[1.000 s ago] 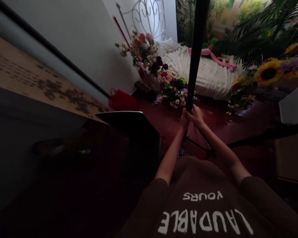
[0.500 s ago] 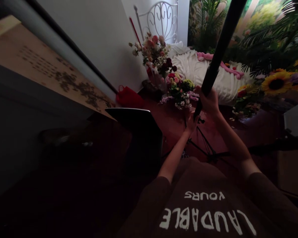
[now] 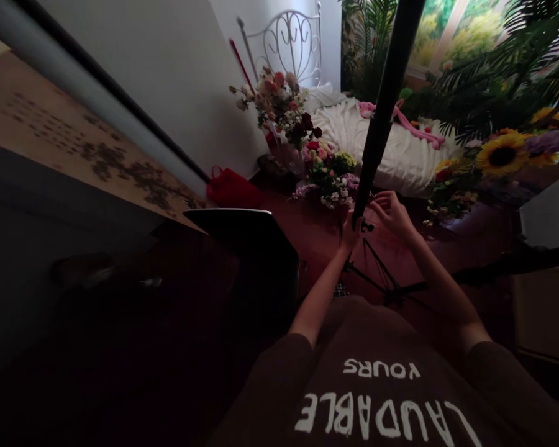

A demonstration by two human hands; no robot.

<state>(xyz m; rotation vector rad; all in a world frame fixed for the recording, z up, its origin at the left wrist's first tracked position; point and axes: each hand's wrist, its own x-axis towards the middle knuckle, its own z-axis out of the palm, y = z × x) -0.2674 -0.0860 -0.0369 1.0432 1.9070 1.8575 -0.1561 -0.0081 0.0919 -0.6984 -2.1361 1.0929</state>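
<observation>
A thick black pole [image 3: 382,118] rises from a stand with thin splayed legs [image 3: 370,276]. My left hand [image 3: 351,233] is wrapped round the lower part of the pole. Just right of the pole, my right hand [image 3: 392,213] is off it, its fingers apart and slightly bent, near a small black knob [image 3: 367,227] on the pole's side. Nothing shows between the right hand's fingers.
A dark panel with a pale edge [image 3: 261,248] stands left of my arms. Flower bunches [image 3: 335,167], a red bag [image 3: 233,187] and a bed with white cloth [image 3: 395,155] lie beyond. Sunflowers [image 3: 500,155] and a black bar [image 3: 503,267] are at the right.
My right hand has let go of the pole and opened beside it, lower down. My left hand has stayed on the pole. The view has shifted slightly, and the pole stands a little more upright.
</observation>
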